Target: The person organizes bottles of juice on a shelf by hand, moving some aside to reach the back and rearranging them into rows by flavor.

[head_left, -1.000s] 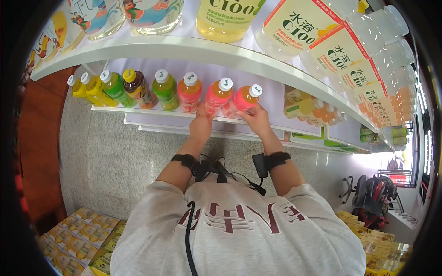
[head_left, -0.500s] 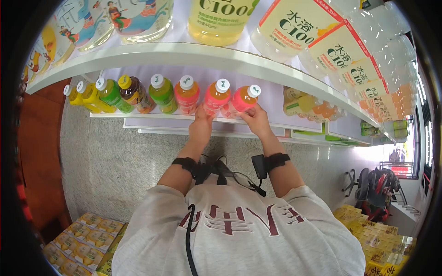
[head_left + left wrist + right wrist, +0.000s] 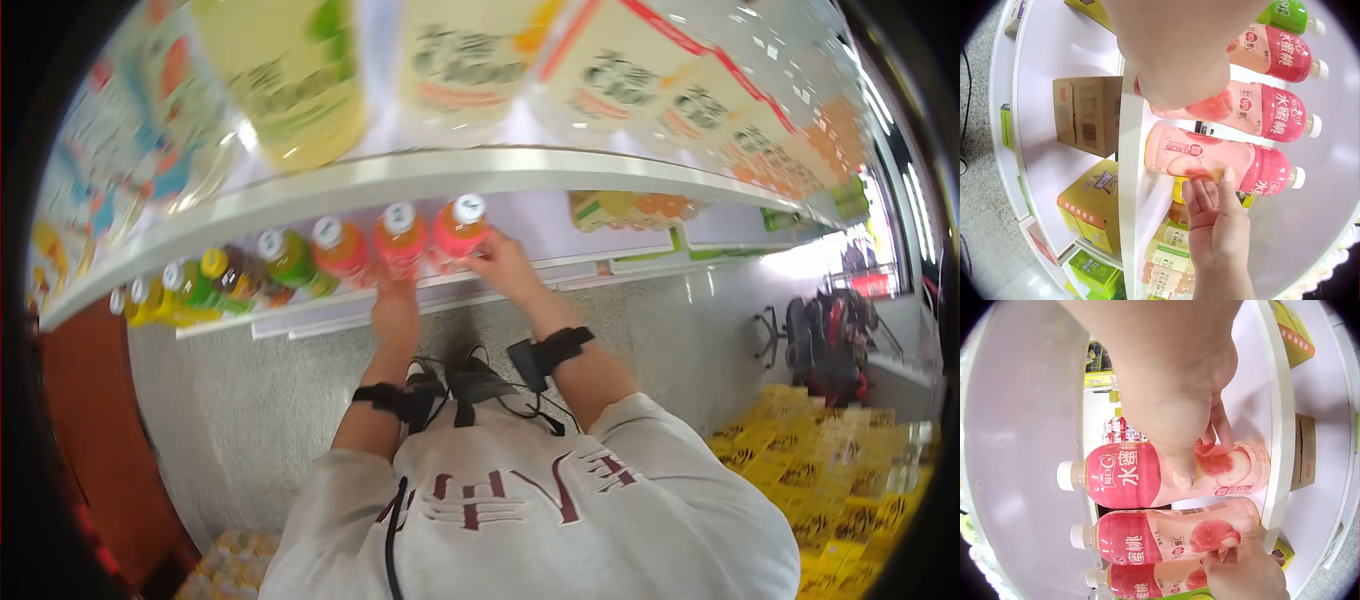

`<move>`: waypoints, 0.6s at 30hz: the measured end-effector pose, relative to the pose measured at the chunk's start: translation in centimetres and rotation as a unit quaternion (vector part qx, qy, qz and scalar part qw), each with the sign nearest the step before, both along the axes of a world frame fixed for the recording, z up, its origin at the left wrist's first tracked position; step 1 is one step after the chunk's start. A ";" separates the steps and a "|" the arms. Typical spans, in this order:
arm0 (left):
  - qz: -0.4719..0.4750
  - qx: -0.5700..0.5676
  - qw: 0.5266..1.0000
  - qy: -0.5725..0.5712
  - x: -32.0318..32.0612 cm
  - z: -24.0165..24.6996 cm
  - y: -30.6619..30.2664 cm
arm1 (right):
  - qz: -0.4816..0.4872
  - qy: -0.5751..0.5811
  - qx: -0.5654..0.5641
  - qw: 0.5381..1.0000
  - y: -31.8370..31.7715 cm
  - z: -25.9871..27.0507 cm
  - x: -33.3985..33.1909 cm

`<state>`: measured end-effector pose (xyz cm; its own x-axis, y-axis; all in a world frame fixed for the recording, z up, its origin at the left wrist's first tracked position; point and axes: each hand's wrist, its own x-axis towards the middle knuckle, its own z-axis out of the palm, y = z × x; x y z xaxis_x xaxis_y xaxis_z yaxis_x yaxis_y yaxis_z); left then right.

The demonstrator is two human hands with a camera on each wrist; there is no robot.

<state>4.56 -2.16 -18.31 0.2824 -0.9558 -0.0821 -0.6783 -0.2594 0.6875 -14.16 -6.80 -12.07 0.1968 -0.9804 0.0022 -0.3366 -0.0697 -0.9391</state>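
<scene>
Three peach juice bottles with pink labels and white caps stand in a row at the front of a white shelf. My right hand (image 3: 508,270) holds the rightmost peach juice bottle (image 3: 460,238), its thumb across the front of the label in the right wrist view. On the lower part of the middle peach juice bottle (image 3: 1141,536) is my left hand (image 3: 397,310), its fingers curled at the side. The third peach juice bottle (image 3: 1279,55) stands beside it, next to a green-labelled bottle (image 3: 290,258).
Further left are a dark bottle with a yellow cap (image 3: 228,275) and green and yellow bottles. An upper shelf edge (image 3: 420,168) curves above, bearing large bottles. Below, a cardboard box (image 3: 1088,115) and yellow cartons sit on lower shelves. Yellow cases (image 3: 830,490) are stacked behind at right.
The head view has swung, so the bottles and both hands appear farther left and the yellow cases show more. Both hands stay at the same two peach juice bottles.
</scene>
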 end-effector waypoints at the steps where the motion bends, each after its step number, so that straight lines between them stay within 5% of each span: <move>1: 0.009 0.014 1.000 0.013 0.0 0.0 0.0 | -0.001 0.058 -0.015 0.998 0.0 0.3 -0.1; 7: 0.000 -0.047 0.996 -0.080 0.7 -0.1 0.3 | -0.039 0.060 -0.023 0.997 0.1 0.7 -0.4; 9: -0.027 -0.063 0.991 -0.116 1.6 0.9 0.2 | 0.048 0.176 0.026 0.983 -0.3 1.3 -1.3; 11: -0.054 -0.074 0.983 -0.159 2.4 2.2 0.0 | 0.081 0.166 -0.011 0.983 -0.5 0.1 -3.4; 14: -0.090 0.081 0.949 -0.290 2.0 4.0 -0.7 | 0.088 0.146 -0.064 0.983 -0.5 -1.0 -7.9; 16: -0.178 0.218 0.930 -0.235 0.6 5.0 -0.8 | 0.052 0.087 -0.046 0.994 -0.8 -1.1 -12.2; 18: -0.235 0.230 0.934 -0.139 -3.4 6.4 -0.9 | 0.006 0.061 0.006 0.998 -0.7 -1.0 -17.1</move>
<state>1.12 -3.11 -11.88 -0.0884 -0.8607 -0.5014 -0.9272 -0.1128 0.3571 -31.22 -7.48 -13.05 0.2074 -0.9777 -0.0338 -0.4485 -0.0644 -0.8915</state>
